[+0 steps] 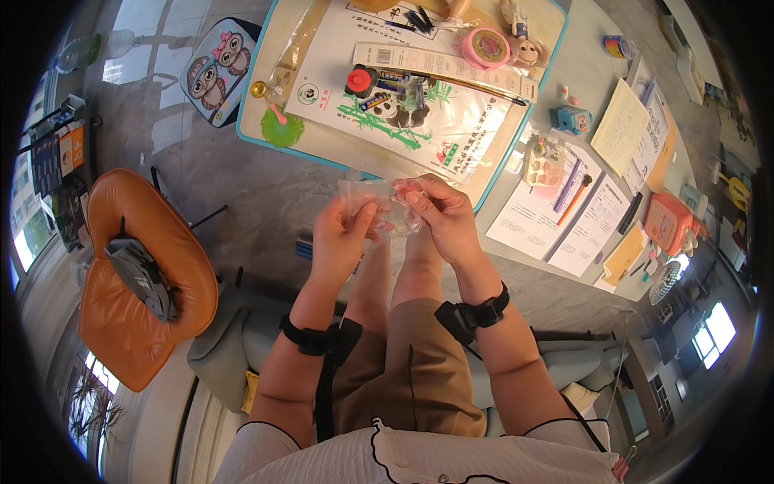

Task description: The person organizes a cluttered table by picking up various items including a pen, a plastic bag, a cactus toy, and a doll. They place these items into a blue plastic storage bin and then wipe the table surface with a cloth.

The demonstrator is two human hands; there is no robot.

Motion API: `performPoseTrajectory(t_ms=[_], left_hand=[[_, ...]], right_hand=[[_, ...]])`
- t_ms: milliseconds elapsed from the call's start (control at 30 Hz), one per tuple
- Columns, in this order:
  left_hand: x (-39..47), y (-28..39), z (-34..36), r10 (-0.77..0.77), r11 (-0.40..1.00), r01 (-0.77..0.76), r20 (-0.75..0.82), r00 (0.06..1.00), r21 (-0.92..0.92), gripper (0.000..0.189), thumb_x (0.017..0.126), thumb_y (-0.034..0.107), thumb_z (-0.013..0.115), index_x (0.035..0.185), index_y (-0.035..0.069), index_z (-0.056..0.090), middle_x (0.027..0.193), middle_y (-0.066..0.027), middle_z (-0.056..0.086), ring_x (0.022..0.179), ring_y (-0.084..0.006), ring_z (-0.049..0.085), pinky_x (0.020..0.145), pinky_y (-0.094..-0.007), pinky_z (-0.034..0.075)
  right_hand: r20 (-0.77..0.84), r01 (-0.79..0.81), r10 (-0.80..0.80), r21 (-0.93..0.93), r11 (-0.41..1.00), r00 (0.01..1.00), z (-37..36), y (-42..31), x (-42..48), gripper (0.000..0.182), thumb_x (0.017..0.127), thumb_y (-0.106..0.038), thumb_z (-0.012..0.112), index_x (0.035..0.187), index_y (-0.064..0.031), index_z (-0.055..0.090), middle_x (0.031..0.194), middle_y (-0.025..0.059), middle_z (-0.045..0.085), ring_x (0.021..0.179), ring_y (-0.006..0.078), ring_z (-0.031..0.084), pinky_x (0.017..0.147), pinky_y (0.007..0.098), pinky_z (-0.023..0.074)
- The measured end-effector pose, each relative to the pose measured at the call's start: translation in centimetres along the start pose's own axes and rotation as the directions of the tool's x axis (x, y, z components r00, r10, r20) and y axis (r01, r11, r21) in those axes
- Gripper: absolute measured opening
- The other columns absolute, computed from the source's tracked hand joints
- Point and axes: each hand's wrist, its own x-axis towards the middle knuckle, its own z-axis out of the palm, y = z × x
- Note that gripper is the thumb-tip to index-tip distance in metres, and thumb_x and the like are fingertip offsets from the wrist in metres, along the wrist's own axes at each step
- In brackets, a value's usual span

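In front of my lap I hold a small clear plastic bag (392, 225) between both hands, apart from the tables. My left hand (340, 237) pinches its left side with thumb and fingers. On the upper right, my right hand (448, 221) grips the bag near a crumpled pinkish-red piece (409, 188), too small to identify. Whether that piece is inside the bag, I cannot tell. Beyond my hands, a panda-printed plastic-wrapped paper pack (387, 136) lies on a blue-edged table (363, 158). Batteries (375, 101) and a black object with a red knob (359, 79) rest on the pack.
Green slime (282, 128) with a pink spoon, a pink tape roll (485, 48) and dolls (525, 45) are on the blue-edged table. At right, a grey table (520, 239) carries an open booklet (559, 221) and pens. An orange chair (115, 302) holds a dark bag (142, 278).
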Motion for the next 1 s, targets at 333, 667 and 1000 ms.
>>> performPoseTrajectory(t_ms=[333,667,1000], left_hand=[[-0.4,-0.3,1.4,-0.055,0.887,0.086,0.081,0.995,-0.453,0.037,0.094,0.013,0.049,0.128,0.000,0.044,0.117,-0.0141,0.057,0.107,-0.0237,0.058,0.088,-0.0348,0.049],[0.8,-2.6,0.7,-0.206,0.837,0.145,-0.058,0.977,-0.528,0.028,0.092,0.020,0.057,0.114,0.004,0.052,0.106,-0.0059,0.060,0.097,-0.0161,0.059,0.081,-0.0299,0.049],[4.0,-2.7,2.3,-0.170,0.765,0.139,0.010,0.985,-0.628,0.022,0.091,0.013,0.056,0.108,0.000,0.057,0.097,-0.0042,0.060,0.088,-0.0132,0.057,0.080,-0.0270,0.045]], right_hand=[[-0.002,0.312,-0.435,-0.694,0.649,0.901,2.5,-0.2,-1.2,0.033,0.082,-0.002,0.060,0.115,-0.0063,0.062,0.101,0.0090,0.053,0.074,0.0185,0.054,0.065,0.0271,0.0453],[-0.208,0.091,-0.245,-0.557,0.825,0.947,2.0,1.9,-0.6,0.021,0.080,-0.011,0.067,0.097,0.0008,0.062,0.094,0.0089,0.061,0.082,0.0170,0.057,0.071,0.0284,0.0460],[0.118,-0.195,0.231,-0.256,0.947,0.966,-0.1,3.7,1.8,0.017,0.084,-0.014,0.067,0.088,0.0016,0.062,0.074,0.0014,0.060,0.065,0.0066,0.051,0.060,0.0233,0.0434]])
